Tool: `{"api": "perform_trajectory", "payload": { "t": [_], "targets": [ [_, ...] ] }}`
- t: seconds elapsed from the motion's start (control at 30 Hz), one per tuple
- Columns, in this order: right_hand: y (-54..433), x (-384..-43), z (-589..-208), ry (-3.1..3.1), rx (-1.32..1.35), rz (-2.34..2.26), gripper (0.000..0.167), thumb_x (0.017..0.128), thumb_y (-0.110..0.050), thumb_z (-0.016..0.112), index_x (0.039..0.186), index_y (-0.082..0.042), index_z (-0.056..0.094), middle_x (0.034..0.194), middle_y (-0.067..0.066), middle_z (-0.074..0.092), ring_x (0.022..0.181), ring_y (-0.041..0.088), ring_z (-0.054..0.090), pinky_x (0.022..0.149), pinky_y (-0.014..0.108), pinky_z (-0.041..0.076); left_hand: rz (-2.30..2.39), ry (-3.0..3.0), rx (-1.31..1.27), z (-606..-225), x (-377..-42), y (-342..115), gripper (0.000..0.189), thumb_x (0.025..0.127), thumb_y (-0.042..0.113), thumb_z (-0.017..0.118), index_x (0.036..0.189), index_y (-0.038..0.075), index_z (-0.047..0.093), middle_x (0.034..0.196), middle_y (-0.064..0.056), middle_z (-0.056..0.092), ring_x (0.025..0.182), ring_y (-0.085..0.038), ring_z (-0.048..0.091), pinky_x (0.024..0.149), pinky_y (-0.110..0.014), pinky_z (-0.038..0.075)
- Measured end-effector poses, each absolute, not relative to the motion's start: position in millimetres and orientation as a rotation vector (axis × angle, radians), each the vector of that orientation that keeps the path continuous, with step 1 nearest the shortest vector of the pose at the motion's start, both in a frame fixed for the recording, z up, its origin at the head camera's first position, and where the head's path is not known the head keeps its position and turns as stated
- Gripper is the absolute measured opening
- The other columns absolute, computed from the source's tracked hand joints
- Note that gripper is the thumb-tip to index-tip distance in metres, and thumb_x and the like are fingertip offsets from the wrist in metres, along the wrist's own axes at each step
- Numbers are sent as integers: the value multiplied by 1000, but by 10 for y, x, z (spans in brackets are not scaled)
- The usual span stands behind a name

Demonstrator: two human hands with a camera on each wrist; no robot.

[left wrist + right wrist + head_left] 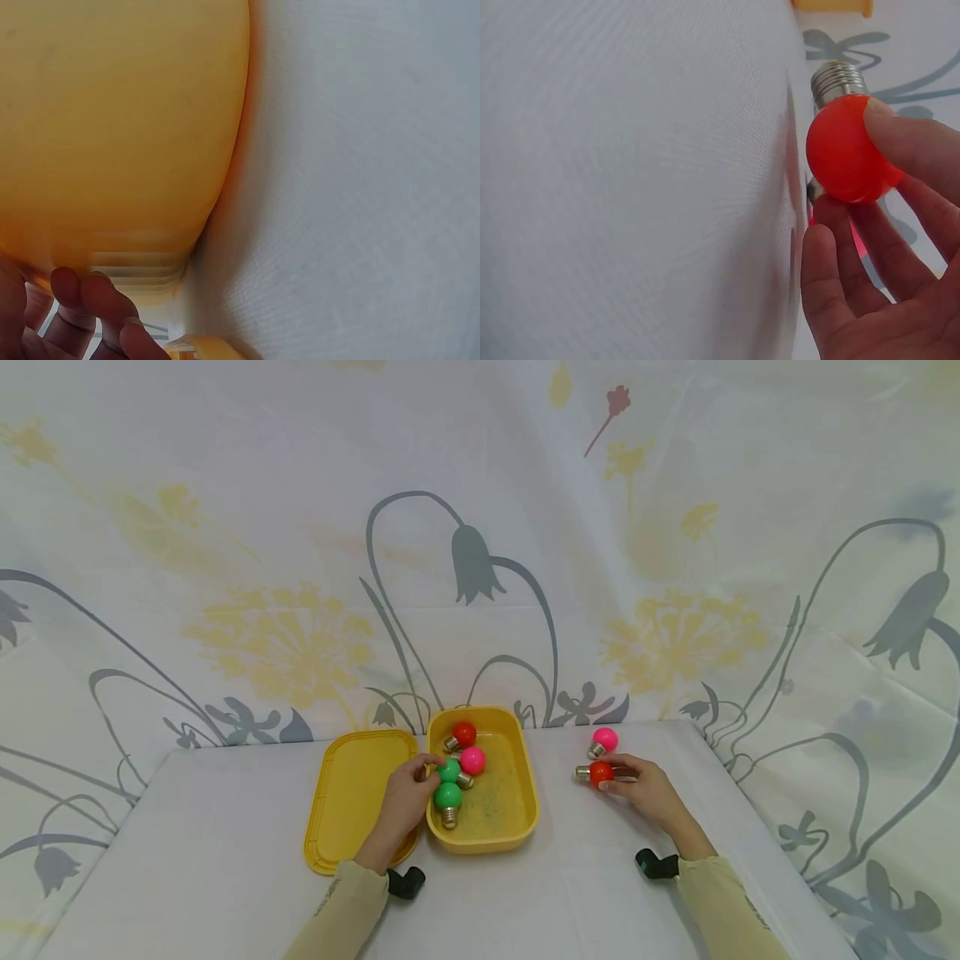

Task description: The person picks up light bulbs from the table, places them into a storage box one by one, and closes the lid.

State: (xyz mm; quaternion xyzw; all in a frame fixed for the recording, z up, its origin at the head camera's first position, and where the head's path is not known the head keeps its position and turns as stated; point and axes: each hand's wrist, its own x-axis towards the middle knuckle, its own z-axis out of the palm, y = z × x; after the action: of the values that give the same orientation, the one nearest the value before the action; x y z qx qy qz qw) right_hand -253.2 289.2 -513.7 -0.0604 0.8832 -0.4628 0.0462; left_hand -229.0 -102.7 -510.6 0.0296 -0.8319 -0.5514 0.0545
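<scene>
My right hand (647, 789) pinches a red light bulb (847, 150) by its round globe, thumb on one side and fingers on the other, its metal screw base pointing left in the head view. Just beyond lies a pink bulb (605, 740) on the table. At the left rim of a yellow plastic box (498, 839), my left hand (408, 793) grips the wall, with curled fingertips against its outside in the left wrist view. Inside the box are a red bulb (464, 733), a pink bulb (473, 761) and two green bulbs (448, 796); the upper green one is partly covered by my fingers.
Left of the box, a flat yellow lid (352, 802) lies on the white cloth-covered table (570, 893), partly under my left forearm. A patterned cloth (480, 635) with flowers hangs behind the table's far edge.
</scene>
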Motion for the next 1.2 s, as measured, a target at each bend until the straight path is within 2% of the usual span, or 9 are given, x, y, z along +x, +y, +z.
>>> {"api": "perform_trajectory", "payload": {
  "t": [0.2, 0.5, 1.2],
  "targets": [
    [2891, -2522, -5130, 2690, -180, -1429, 49, 87, -19, 76, 131, -2, 61, 127, 19, 61, 116, 39, 56, 87, 39, 52, -1683, -2542, 98, -5098, -2279, -1030, 20, 88, 4, 60, 103, 10, 71, 73, -3, 37, 77, -21, 40, 65, -32, 30],
    [2883, -2515, -5110, 2697, -213, -1448, 46, 88, -14, 74, 130, 0, 60, 128, 20, 60, 117, 41, 57, 93, 48, 50, -1698, -2539, 94, -5091, -2273, -1036, 20, 88, 4, 60, 104, 9, 71, 74, -3, 38, 76, -21, 40, 65, -32, 31],
    [2860, -2497, -5040, 2683, -211, -1461, 50, 89, -18, 74, 133, 0, 59, 130, 20, 59, 118, 41, 55, 93, 47, 50, -1685, -2544, 103, -5088, -2273, -1032, 20, 88, 5, 60, 104, 10, 71, 75, -3, 39, 78, -21, 42, 66, -32, 32]
  ]
}}
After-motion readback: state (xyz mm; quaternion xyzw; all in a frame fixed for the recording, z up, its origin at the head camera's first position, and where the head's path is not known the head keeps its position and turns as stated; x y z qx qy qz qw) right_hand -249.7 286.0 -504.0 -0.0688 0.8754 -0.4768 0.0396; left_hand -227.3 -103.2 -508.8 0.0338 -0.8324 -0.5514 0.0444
